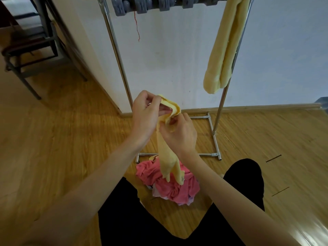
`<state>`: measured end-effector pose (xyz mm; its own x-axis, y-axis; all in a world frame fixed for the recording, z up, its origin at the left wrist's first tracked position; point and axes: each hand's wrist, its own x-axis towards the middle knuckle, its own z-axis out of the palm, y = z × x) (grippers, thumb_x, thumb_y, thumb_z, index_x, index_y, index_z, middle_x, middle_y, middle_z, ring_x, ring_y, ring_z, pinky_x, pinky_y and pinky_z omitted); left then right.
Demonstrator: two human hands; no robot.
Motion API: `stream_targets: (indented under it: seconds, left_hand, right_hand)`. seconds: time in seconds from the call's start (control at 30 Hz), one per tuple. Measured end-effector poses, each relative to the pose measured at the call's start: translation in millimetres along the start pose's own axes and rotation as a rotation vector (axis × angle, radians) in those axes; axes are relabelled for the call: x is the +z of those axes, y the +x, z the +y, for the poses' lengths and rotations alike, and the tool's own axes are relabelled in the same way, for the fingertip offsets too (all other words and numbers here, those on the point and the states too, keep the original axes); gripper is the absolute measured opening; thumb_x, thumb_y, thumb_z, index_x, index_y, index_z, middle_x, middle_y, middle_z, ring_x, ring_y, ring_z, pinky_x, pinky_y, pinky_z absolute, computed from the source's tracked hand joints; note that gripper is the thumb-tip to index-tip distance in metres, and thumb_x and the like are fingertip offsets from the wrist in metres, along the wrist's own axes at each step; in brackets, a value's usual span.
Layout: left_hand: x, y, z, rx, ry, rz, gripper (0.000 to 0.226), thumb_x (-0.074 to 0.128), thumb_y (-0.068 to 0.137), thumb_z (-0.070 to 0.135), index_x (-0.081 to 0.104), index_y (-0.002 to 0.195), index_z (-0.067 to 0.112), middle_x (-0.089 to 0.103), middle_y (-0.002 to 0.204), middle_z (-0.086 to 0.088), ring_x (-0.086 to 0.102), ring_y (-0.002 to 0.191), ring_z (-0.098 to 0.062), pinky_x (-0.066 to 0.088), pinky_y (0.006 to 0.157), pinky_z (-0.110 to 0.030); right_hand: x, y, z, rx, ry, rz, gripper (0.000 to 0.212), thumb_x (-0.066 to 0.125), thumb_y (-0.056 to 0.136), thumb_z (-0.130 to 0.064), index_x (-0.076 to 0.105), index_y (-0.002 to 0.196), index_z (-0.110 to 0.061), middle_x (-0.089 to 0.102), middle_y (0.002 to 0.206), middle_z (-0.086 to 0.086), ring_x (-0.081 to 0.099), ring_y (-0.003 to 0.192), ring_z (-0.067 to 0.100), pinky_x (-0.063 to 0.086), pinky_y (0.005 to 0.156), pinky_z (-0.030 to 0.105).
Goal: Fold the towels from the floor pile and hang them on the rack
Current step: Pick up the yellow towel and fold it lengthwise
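Head view, left hand (144, 115), right hand (179, 134) — both pinching yellow towel (168, 157), above floor pile (170, 185)

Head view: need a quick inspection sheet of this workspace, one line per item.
Surface: wood floor, bare in front of the rack.
Job's things: yellow towel held up, its tail over the pile of pink cloth; folded towel hangs on the rack.
Clutter: grey clips on the top bar; red thread dangling.
Hands: left hand and right hand both pinch the towel's top edge.
Cables: nothing seen.
Surroundings: white wall; chair at left.
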<state>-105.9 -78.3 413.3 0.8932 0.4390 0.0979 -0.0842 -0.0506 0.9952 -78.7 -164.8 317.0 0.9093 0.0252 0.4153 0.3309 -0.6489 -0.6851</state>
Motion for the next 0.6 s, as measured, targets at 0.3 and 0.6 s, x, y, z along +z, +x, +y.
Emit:
stream_targets:
  seconds: [0.3, 0.6]
  left_hand:
    - [-21.9, 21.9, -2.2, -0.001, 0.009, 0.054, 0.007, 0.046, 0.096, 0.003, 0.052, 0.093, 0.001, 0.065, 0.083, -0.016, 0.072, 0.074, -0.023, 0.059, 0.065, -0.03]
    - [-56.8, 33.3, -34.2, 0.26, 0.94, -0.011, 0.017, 0.054, 0.092, 0.019, 0.055, 0.082, 0.006, 0.055, 0.067, -0.002, 0.05, 0.057, -0.01, 0.035, 0.049, -0.025]
  right_hand:
    - [-28.6, 10.7, 41.8, -0.14, 0.137, -0.075, 0.012, 0.06, 0.087, -0.014, 0.059, 0.078, -0.006, 0.052, 0.077, 0.0, 0.049, 0.066, 0.013, 0.04, 0.057, 0.022]
    - [-62.1, 54.5, 56.3, -0.267, 0.139, -0.345, 0.007, 0.067, 0.086, -0.01, 0.069, 0.089, -0.005, 0.059, 0.077, -0.004, 0.051, 0.068, 0.001, 0.04, 0.065, 0.01]
